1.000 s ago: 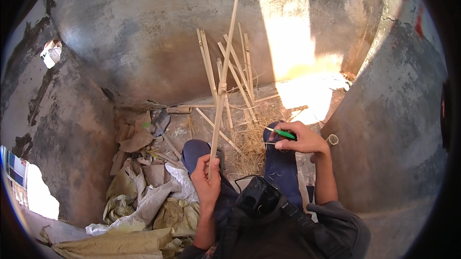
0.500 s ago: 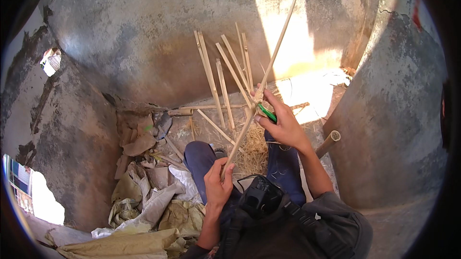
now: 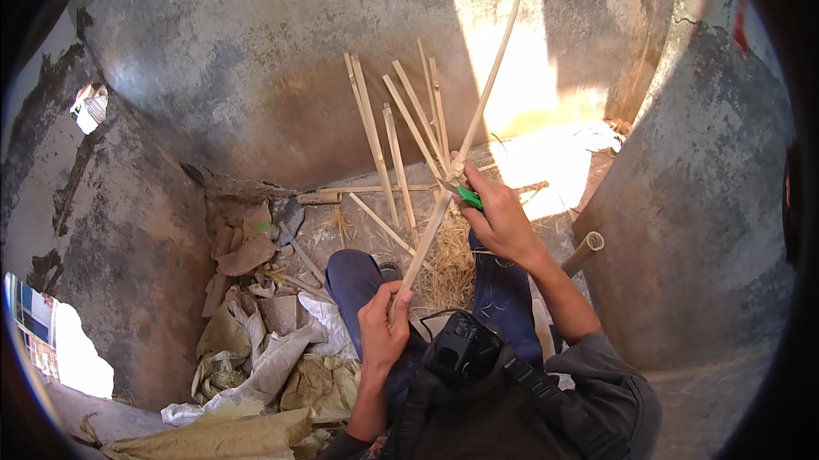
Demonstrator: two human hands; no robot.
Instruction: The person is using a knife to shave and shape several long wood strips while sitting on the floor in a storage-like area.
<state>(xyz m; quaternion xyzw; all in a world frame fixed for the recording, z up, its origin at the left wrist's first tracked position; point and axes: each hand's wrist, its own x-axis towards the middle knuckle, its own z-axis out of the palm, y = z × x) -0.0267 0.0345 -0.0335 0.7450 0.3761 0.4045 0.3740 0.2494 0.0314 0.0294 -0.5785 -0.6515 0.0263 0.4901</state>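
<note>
Across the lap, one long bamboo strip [image 3: 461, 153]: long axis runs diagonally, low end toward the body at lower left, far end rising up and right against the sunlit concrete wall [image 3: 256, 76].

Left hand [image 3: 384, 332]: closed around the strip's low end, nearest the body.

Right hand [image 3: 499, 217]: farther up the same strip, closed around a green-handled tool [image 3: 468, 196] that meets the strip near its middle; whether the fingers also pinch the strip cannot be told.

Beyond the strip: a fan of bamboo slats [image 3: 401, 136] leaning on the wall. Beneath it: straw-like shavings [image 3: 448, 264]. Left of it: crumpled sacks [image 3: 256, 366]. Right of it: a short bamboo tube [image 3: 584, 251].
</note>
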